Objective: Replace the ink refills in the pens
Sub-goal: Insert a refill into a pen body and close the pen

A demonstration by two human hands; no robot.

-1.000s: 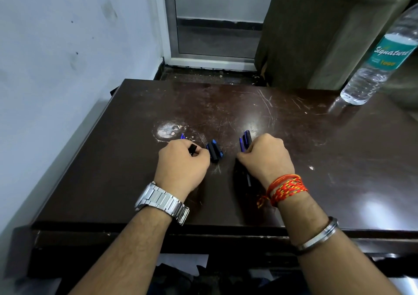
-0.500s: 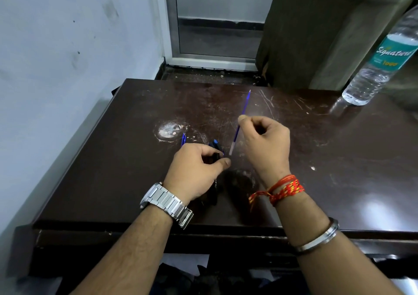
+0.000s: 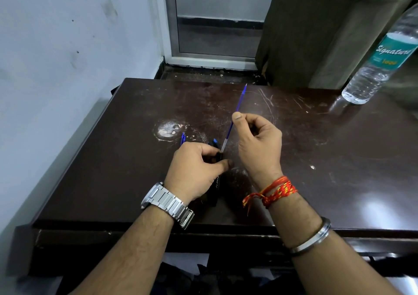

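**Thin blue refill held above the black pen barrel**

While my right hand [image 3: 257, 143] pinches the thin blue plastic ink refill [image 3: 235, 116] between thumb and forefinger, the refill stands tilted over the table, its pointed tip up and away from me. Its lower end is clear and pale, and it comes down to the opening of the black plastic pen barrel [image 3: 216, 185]. My left hand [image 3: 194, 170] is closed around this barrel, with the thumb pressed on its side; white letters are printed along it, too small to read. The barrel is a slim round tube and lies partly under my palm.

Just beyond my left knuckles I see more small blue and black pen parts [image 3: 215, 142] on the dark brown glossy wooden table [image 3: 135, 159]. Its surface is scratched and has a round whitish worn patch [image 3: 168, 130]. At the far right corner stands a clear ribbed plastic water bottle with a teal label [image 3: 375, 68]. A steel link watch [image 3: 167, 204] is on my left wrist, red and yellow threads [image 3: 276, 190] on my right.
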